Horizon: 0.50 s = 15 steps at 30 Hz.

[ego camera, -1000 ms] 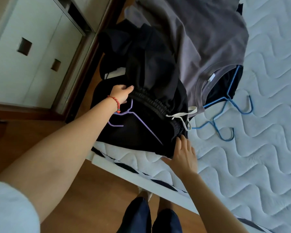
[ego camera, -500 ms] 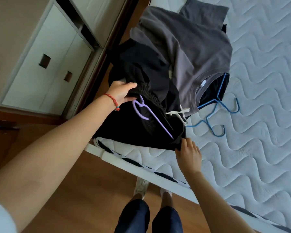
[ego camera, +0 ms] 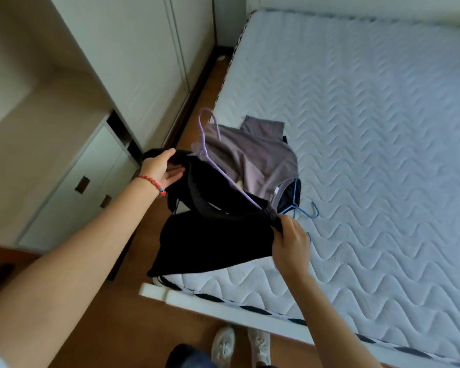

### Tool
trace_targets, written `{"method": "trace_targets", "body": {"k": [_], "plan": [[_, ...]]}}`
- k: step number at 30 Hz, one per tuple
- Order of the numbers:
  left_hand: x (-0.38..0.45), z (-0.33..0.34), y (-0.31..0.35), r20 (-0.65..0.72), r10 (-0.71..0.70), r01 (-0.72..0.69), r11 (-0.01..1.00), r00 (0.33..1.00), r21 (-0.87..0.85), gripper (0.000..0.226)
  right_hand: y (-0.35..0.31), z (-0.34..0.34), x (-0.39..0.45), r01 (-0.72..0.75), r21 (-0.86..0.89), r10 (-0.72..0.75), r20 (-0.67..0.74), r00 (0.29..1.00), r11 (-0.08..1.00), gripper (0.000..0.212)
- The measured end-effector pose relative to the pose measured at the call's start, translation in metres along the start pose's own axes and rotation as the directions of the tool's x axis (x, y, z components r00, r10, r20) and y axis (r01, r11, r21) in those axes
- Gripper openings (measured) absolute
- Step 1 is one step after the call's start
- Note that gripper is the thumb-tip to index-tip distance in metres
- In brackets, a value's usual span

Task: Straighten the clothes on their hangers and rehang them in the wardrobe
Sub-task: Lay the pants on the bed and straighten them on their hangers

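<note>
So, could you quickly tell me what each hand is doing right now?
Left hand: grips one end of the black garment.
Right hand: pinches its other end, by the purple hanger.

Matt black cloth garment (ego camera: 218, 235) hangs soft between the fingers (ego camera: 290, 227), on a smooth lilac plastic-looking hanger (ego camera: 231, 181). Beyond the fingers lie a matt grey cloth T-shirt (ego camera: 260, 160), a quilted white mattress (ego camera: 383, 128) and a smooth wooden floor (ego camera: 112, 328).

We list: black garment (ego camera: 213, 235) on lilac hanger (ego camera: 223, 173); grey-mauve T-shirt (ego camera: 260, 163); blue hangers (ego camera: 300, 208); white wave-quilted mattress (ego camera: 369, 128); red bead bracelet (ego camera: 153, 182); cream wardrobe (ego camera: 133, 62).
</note>
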<state>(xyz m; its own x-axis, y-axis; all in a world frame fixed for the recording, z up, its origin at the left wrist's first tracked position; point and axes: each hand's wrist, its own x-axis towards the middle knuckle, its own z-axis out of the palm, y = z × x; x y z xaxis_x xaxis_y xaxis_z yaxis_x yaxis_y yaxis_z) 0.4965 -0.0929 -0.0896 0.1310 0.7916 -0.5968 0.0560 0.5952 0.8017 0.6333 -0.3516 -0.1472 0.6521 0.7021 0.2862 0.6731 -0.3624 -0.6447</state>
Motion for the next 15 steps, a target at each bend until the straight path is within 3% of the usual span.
{"method": "trace_targets", "body": {"k": [2, 4, 7, 10, 13, 15], "plan": [[-0.016, 0.002, 0.019, 0.022, 0.141, -0.143, 0.986, 0.990, 0.085, 0.024, -0.014, -0.024, 0.005, -0.047, 0.070, 0.052, -0.064, 0.997, 0.996, 0.024], [-0.028, 0.003, 0.034, 0.020, 0.379, -0.374, 0.901, 0.925, 0.220, 0.025, -0.023, -0.053, 0.011, -0.114, 0.160, 0.132, -0.107, 0.985, 0.980, 0.023], [-0.044, 0.011, 0.051, 0.185, 0.691, -0.671, 0.545, 0.699, 0.502, 0.035, -0.026, -0.106, 0.017, -0.153, 0.251, 0.204, -0.189, 0.961, 0.956, 0.020], [-0.070, 0.041, 0.068, 0.414, 0.789, -0.798, 0.153, 0.453, 0.582, 0.049, -0.020, -0.158, 0.012, -0.133, 0.262, 0.199, -0.247, 0.948, 0.956, 0.012], [-0.102, 0.083, 0.084, 0.524, 0.799, -0.839, -0.045, 0.295, 0.542, 0.051, -0.011, -0.202, -0.003, -0.120, 0.233, 0.189, -0.304, 0.934, 0.965, 0.021], [-0.126, 0.114, 0.088, 0.632, 0.740, -0.886, -0.111, 0.229, 0.450, 0.040, -0.002, -0.229, -0.018, -0.123, 0.236, 0.204, -0.359, 0.911, 0.964, 0.025]]}}
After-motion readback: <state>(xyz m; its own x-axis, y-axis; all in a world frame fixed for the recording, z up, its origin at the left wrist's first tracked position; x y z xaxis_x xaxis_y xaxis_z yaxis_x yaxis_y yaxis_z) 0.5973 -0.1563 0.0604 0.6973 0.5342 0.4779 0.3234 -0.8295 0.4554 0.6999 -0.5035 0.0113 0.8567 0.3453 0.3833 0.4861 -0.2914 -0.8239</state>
